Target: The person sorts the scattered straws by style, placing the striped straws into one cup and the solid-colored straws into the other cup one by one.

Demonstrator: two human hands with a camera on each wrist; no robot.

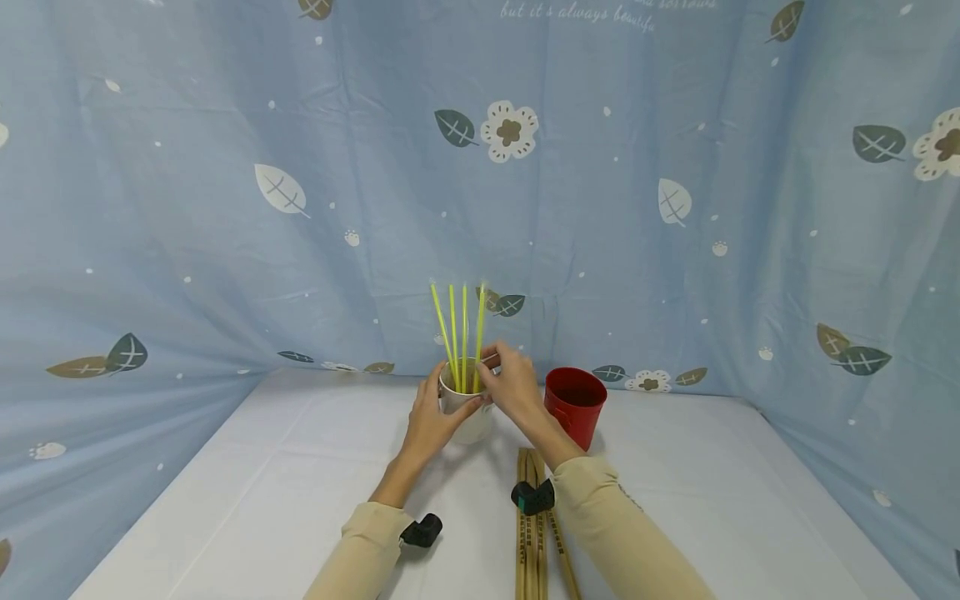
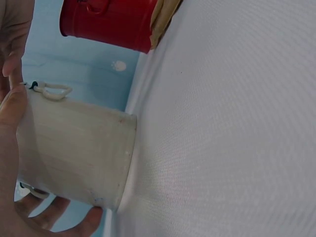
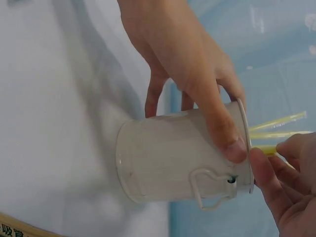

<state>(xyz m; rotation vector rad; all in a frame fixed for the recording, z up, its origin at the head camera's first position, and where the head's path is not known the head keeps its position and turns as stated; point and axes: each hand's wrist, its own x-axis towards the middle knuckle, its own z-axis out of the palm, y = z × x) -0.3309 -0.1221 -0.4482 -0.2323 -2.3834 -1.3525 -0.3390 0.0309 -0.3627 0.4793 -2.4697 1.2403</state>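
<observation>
A cream-white metal bucket [image 1: 472,427] with small side handles stands upright on the table. My left hand [image 1: 429,425] grips it round the side, thumb near the rim, as the left wrist view shows on the bucket [image 2: 74,148]. Several yellow straws in clear wrappers rise from its mouth, leaning slightly apart. At the rim, my right hand [image 1: 516,385] pinches the rightmost yellow straw [image 1: 480,333] between thumb and fingers. In the right wrist view the pinched straw [image 3: 264,148] shows between the fingertips. The straws' lower ends are hidden inside the bucket.
Just right of the white bucket stands a red bucket [image 1: 576,408], its inside dark. Several long brown paper-wrapped sticks [image 1: 531,542] with printed characters lie near the right forearm. A blue patterned cloth [image 1: 375,208] hangs behind the white table [image 1: 300,483].
</observation>
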